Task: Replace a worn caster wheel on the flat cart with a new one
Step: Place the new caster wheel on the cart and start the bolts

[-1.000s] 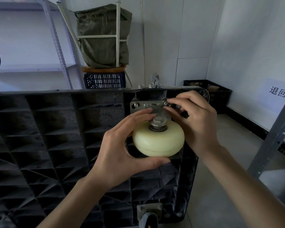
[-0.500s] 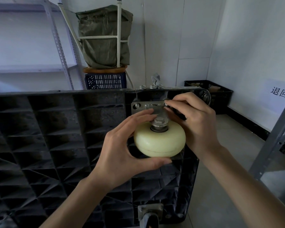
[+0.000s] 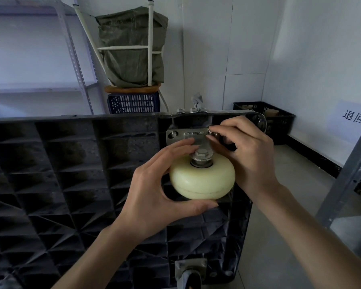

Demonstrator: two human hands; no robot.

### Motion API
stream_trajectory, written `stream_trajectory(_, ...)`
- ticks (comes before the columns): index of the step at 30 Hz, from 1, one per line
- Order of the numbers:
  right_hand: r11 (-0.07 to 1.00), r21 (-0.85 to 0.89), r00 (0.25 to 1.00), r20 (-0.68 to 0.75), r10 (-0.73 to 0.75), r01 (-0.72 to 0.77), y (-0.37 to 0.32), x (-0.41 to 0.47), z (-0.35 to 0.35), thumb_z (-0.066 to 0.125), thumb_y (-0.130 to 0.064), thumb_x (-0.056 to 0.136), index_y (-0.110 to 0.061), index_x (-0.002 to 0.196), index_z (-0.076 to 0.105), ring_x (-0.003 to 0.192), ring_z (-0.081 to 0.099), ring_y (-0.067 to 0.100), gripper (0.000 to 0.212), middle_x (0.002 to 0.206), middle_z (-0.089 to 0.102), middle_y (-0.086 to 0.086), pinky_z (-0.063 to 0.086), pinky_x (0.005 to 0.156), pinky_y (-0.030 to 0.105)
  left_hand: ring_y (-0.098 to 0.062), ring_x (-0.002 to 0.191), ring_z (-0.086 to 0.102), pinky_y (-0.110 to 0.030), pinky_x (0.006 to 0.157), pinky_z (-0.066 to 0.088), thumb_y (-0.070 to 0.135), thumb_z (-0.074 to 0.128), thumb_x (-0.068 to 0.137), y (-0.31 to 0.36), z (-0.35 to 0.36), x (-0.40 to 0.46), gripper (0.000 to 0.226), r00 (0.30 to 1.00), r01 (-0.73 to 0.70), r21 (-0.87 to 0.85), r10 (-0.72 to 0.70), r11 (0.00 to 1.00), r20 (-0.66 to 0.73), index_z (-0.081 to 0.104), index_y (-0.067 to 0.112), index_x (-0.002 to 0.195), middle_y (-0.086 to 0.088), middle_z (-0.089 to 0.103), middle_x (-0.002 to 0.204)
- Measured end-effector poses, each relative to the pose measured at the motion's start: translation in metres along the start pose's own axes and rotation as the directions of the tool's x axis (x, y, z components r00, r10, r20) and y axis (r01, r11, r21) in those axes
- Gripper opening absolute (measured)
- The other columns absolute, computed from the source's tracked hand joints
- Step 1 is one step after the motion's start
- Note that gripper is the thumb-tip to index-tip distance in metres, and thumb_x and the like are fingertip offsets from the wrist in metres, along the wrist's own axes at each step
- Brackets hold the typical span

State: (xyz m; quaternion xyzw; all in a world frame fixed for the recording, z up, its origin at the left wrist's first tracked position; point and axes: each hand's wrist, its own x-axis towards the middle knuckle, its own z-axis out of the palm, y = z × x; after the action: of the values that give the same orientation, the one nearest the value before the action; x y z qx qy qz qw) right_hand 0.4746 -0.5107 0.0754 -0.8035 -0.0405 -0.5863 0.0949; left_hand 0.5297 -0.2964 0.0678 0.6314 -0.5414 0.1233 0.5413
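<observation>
The black ribbed flat cart (image 3: 71, 174) stands on its edge with its underside facing me. A cream caster wheel (image 3: 202, 181) with a steel axle bolt sits against the cart's upper right corner, its metal mounting plate (image 3: 176, 135) flat on the underside. My left hand (image 3: 154, 192) grips the wheel, thumb below and fingers over the top. My right hand (image 3: 244, 155) pinches a small bolt (image 3: 213, 133) at the plate's upper right corner. Another bolt head (image 3: 173, 134) shows at the plate's upper left.
Several loose nuts and bolts (image 3: 191, 110) lie on the cart's top edge. A second caster (image 3: 190, 272) is at the cart's lower right. Behind stand a blue crate (image 3: 133, 104) under a stool and green sack, a black crate (image 3: 279, 119), and metal shelving uprights (image 3: 342, 180).
Both hands stay on the wheel and bolt; the right fingers have shifted slightly on the bolt. The view has barely moved.
</observation>
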Motion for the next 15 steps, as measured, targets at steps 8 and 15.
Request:
stream_trajectory(8, 0.999, -0.026, 0.999, -0.024, 0.032, -0.032, -0.0079, -0.0007, 0.0001, 0.077, -0.020, 0.094, -0.006, 0.102, 0.077, 0.079, 0.064, 0.016, 0.017, 0.098, 0.069, 0.005, 0.055, 0.068, 0.036, -0.010, 0.137, 0.051, -0.042, 0.105, 0.052, 0.041, 0.093, 0.060, 0.0014, 0.0003, -0.0007, 0.083, 1.000, 0.008, 0.010, -0.008, 1.000, -0.006, 0.060, 0.018, 0.132, 0.010, 0.055, 0.145)
stream_trajectory(15, 1.000, 0.012, 0.999, 0.026, -0.021, 0.021, -0.0013, -0.0011, -0.0038, 0.076, -0.014, 0.094, -0.005, 0.107, 0.077, 0.083, 0.064, 0.016, 0.016, 0.101, 0.069, 0.007, 0.055, 0.071, 0.038, -0.010, 0.137, 0.051, -0.043, 0.106, 0.051, 0.040, 0.094, 0.060, 0.0013, 0.0007, -0.0006, 0.083, 1.000, 0.017, 0.008, -0.017, 1.000, -0.002, 0.060, 0.018, 0.132, 0.009, 0.056, 0.145)
